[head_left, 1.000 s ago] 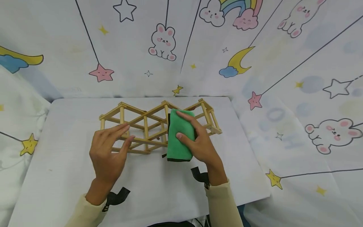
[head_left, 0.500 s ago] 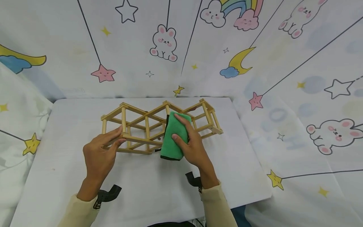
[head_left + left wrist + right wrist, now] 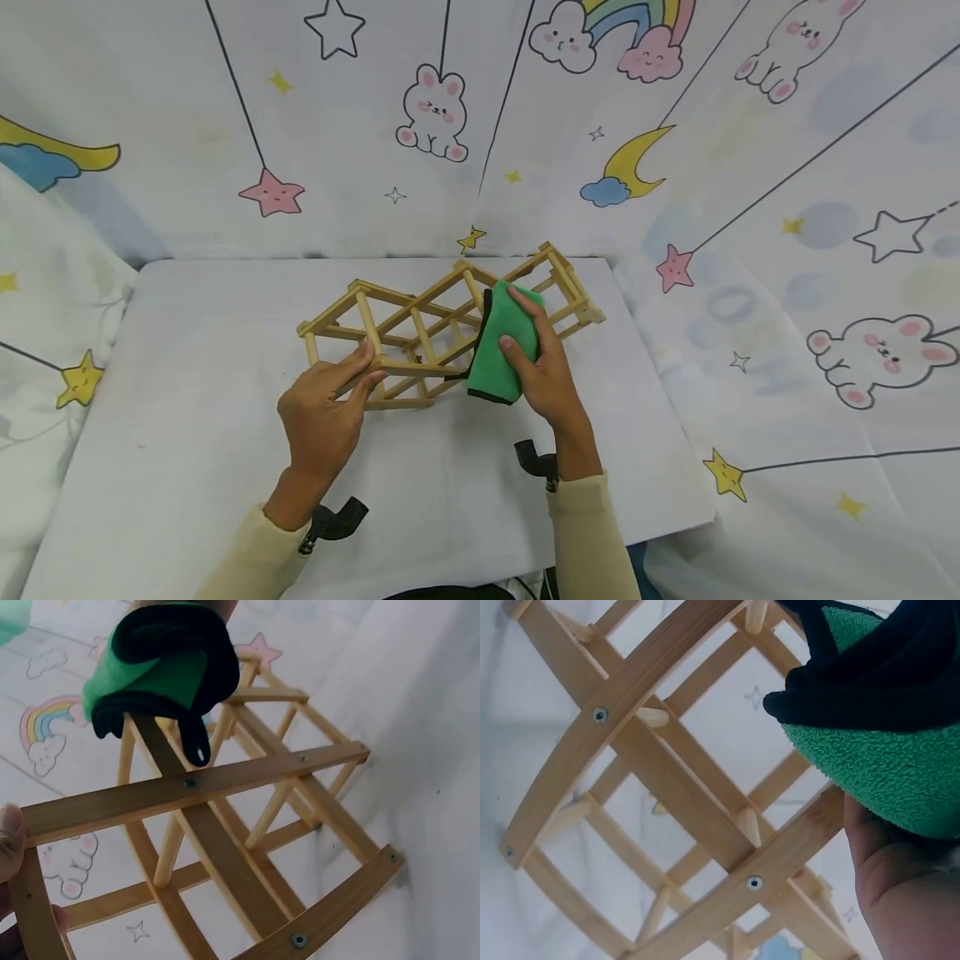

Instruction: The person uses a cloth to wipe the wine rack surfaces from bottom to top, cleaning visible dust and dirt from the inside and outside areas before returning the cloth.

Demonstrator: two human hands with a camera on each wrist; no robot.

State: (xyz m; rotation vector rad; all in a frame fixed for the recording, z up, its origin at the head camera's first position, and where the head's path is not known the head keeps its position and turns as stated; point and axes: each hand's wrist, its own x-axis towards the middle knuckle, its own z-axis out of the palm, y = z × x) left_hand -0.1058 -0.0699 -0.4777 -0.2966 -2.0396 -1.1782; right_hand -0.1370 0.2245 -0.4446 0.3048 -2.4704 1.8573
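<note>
A wooden lattice rack (image 3: 422, 335), made of crossed flat slats and round dowels with metal screws, stands on the white table. At its front left corner my left hand (image 3: 322, 425) pinches a slat between thumb and fingers; part of the hand shows at the left edge of the left wrist view. My right hand (image 3: 555, 383) grips a folded green cloth (image 3: 502, 350) with black edging, held against the right half of the rack. In the right wrist view the fluffy cloth (image 3: 885, 765) overlaps a slat (image 3: 802, 832), and most fingers are hidden behind it.
The white tabletop (image 3: 450, 500) extends around the rack, its back edge close behind. A white curtain (image 3: 525, 167) printed with rabbits, stars and moons hangs behind and to the sides. A black wrist mount (image 3: 337, 518) sits on each forearm.
My left hand, at first loose beside the rack, now pinches its corner. The rack has shifted right and turned slightly, its right end farther back. The cloth moved left, then right with my right hand.
</note>
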